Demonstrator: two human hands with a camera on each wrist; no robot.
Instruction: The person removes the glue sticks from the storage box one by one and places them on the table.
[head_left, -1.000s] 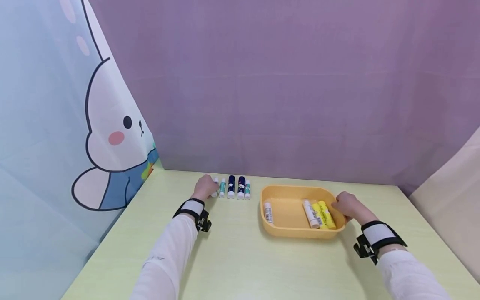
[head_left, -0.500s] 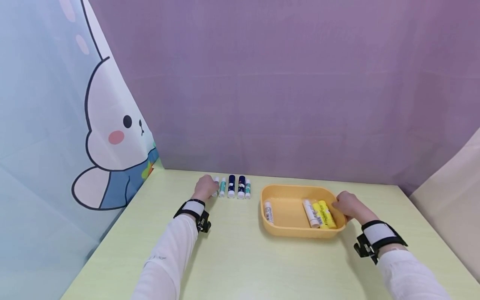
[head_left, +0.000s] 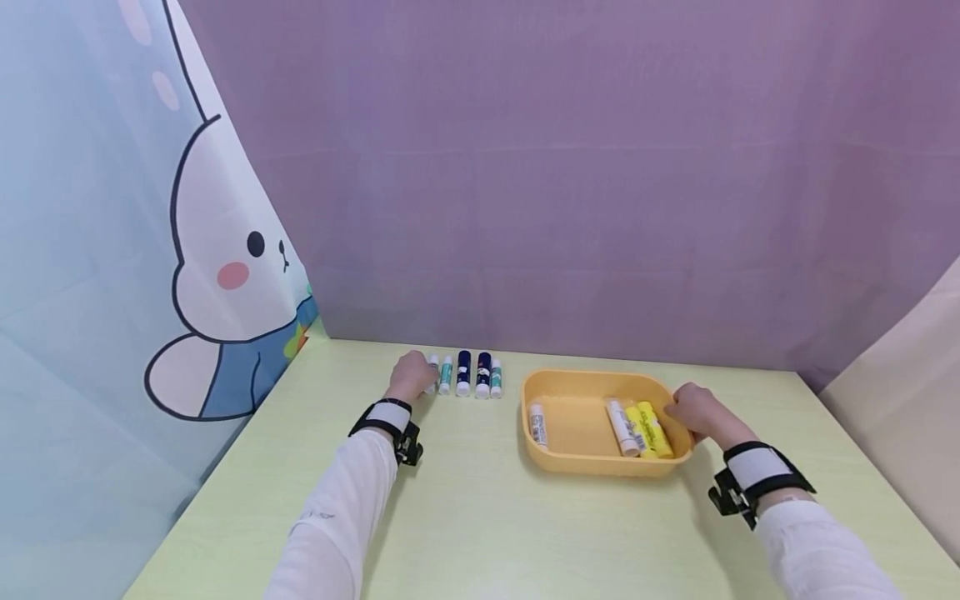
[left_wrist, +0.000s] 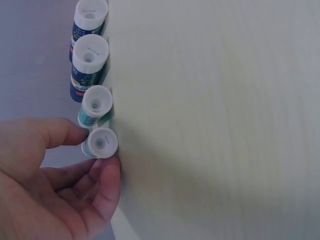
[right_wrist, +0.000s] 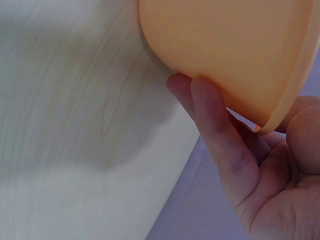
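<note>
A row of glue sticks lies at the table's back edge. Two are navy with white ends, among them a navy glue stick point(head_left: 462, 372); smaller teal-and-white ones flank them. My left hand point(head_left: 408, 377) pinches the leftmost small glue stick point(left_wrist: 100, 143), thumb on one side and fingers on the other. Beside it a teal glue stick point(left_wrist: 96, 105) almost touches it. My right hand point(head_left: 697, 408) grips the right rim of an orange plastic basket point(head_left: 600, 465), with thumb inside and fingers against the outer wall. Inside are a yellow glue stick point(head_left: 655, 431), another yellow one and two white ones.
The pale wooden table point(head_left: 480, 533) runs up to a purple curtain point(head_left: 570, 183) behind the row. On the left hangs a light blue cloth point(head_left: 75, 350) with a cartoon rabbit; a cream cloth point(head_left: 907, 367) hangs on the right.
</note>
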